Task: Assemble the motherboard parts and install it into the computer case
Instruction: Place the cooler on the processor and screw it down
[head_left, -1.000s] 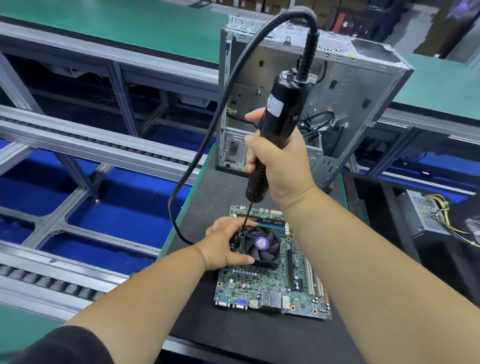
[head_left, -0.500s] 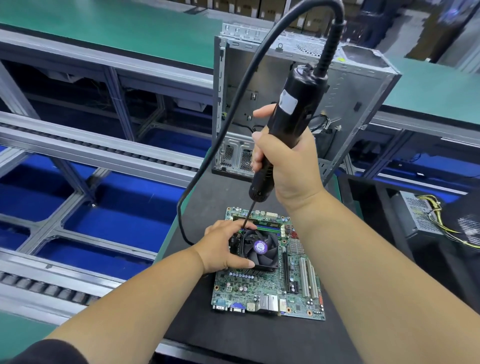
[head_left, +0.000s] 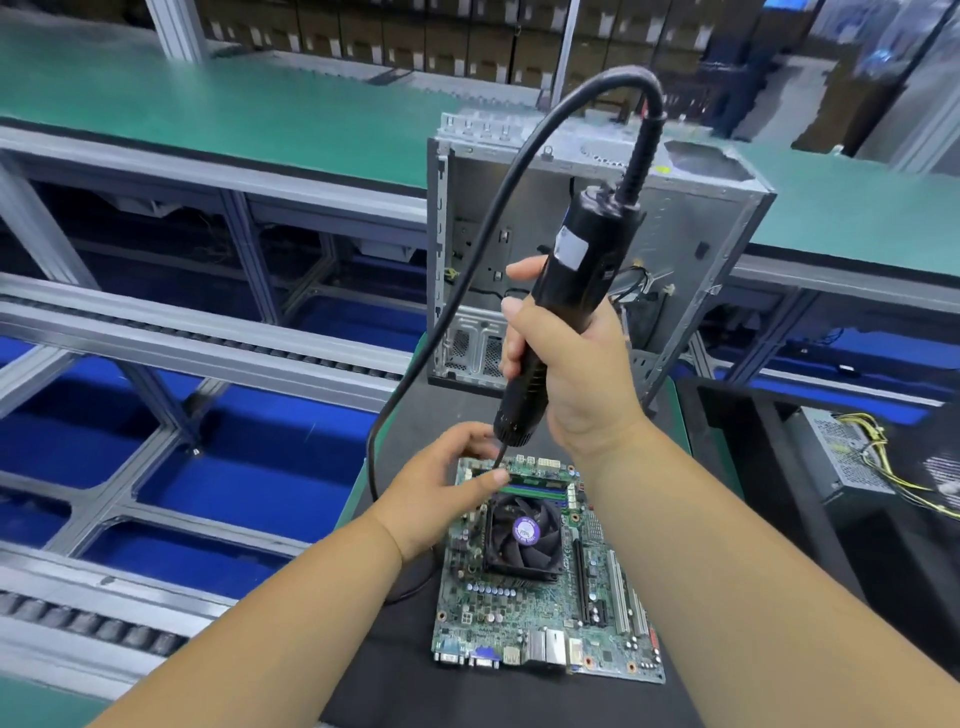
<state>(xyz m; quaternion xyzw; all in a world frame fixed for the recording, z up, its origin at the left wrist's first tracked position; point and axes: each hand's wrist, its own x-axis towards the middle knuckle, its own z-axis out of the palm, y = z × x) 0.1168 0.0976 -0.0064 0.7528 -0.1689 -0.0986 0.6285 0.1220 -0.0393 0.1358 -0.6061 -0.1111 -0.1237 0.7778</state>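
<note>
A green motherboard (head_left: 524, 618) lies flat on a black mat (head_left: 395, 691). A black cooler fan (head_left: 522, 535) with a purple hub sits on it. My right hand (head_left: 576, 384) grips a black electric screwdriver (head_left: 566, 306), held nearly upright above the board's far edge. Its thin bit points down at the far left corner of the fan. My left hand (head_left: 441, 488) rests at that corner, with its fingertips pinched around the bit's tip. An open grey computer case (head_left: 691, 249) stands upright just behind the board.
The screwdriver's thick black cable (head_left: 457, 291) arches up and loops down left of the board. A black tray (head_left: 769, 467) with a power supply (head_left: 841, 457) and yellow wires lies to the right. Roller conveyor rails (head_left: 182, 338) run along the left, green benches behind.
My left hand came off the fan's side and moved up to the bit tip at the far left corner. The screwdriver rose slightly and shifted toward the board's far edge.
</note>
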